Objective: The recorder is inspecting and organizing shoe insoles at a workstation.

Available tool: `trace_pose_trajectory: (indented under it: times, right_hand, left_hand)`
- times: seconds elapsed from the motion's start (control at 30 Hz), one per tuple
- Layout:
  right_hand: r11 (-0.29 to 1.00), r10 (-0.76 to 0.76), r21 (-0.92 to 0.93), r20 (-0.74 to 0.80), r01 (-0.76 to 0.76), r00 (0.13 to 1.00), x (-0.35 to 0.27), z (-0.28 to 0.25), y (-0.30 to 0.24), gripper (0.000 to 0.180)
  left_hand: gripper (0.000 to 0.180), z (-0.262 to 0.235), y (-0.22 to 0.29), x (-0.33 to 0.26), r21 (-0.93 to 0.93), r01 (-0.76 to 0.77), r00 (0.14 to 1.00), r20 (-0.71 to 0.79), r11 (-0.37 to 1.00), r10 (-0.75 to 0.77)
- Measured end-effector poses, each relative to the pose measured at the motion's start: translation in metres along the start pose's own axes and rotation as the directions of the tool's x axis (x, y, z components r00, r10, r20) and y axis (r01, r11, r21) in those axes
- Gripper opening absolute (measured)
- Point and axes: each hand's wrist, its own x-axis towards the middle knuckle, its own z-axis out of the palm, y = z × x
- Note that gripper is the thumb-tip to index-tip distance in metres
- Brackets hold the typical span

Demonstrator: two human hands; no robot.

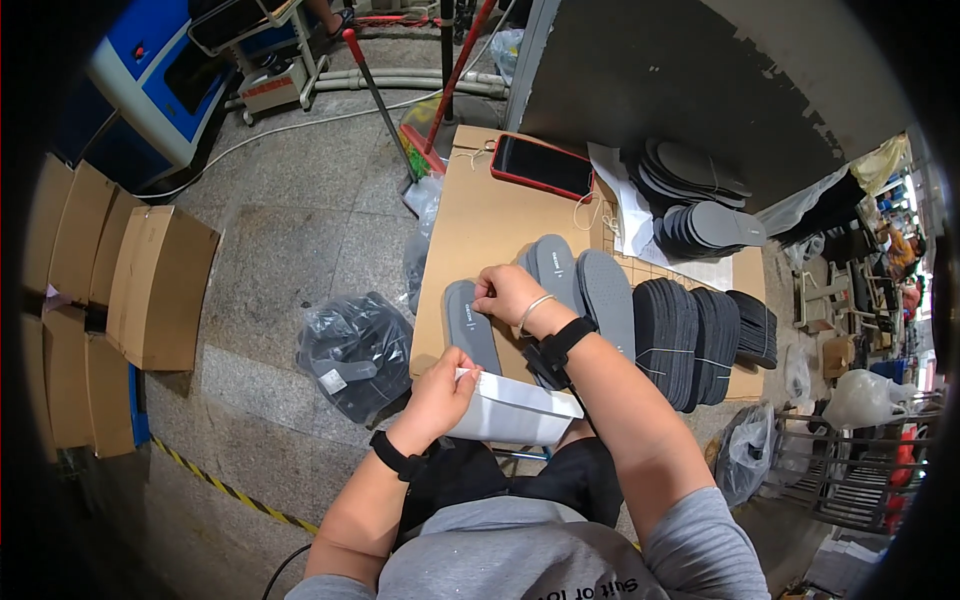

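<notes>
**Q:** Two hands at work near frame centre; why are they placed so?

**A:** Reading left to right: the left hand (440, 392), lower centre, closes its fingers on the edge of a white sheet stack (515, 410) held over the lap, apparently so that the sheets stay within reach. The right hand (507, 293), just above, pinches the upper end of a single grey insole (470, 325), which lies flat on the brown cardboard table (470, 225), seemingly to steady it.

**Q:** How does the insole look?

**A:** Thin, dark grey, foot-shaped, with a small pale mark at mid-length. Right of it lie further insoles (580, 280), then upright bundled stacks (690, 335). A red phone (541, 166) rests at upper centre.
</notes>
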Motion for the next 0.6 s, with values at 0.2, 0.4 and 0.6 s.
trace_pose_trajectory:
  times: [0.2,0.4,0.6]
  right_hand:
    - [0.995,0.097,0.008,-0.123,-0.097,0.988,0.007,0.008,0.008,0.028]
    - [0.984,0.134,-0.085,-0.238,-0.157,0.962,-0.028,0.019,-0.035,0.040]
    - [0.940,-0.044,-0.335,-0.287,-0.058,0.957,-0.048,0.046,-0.063,0.056]
  left_hand:
    - [0.010,-0.003,0.009,-0.001,0.026,-0.016,1.000,0.004,1.000,0.015]
    - [0.011,-0.001,0.008,-0.021,0.091,-0.088,0.996,0.022,0.992,0.086]
    - [0.014,-0.002,0.013,-0.038,0.101,-0.152,0.988,0.024,0.983,0.150]
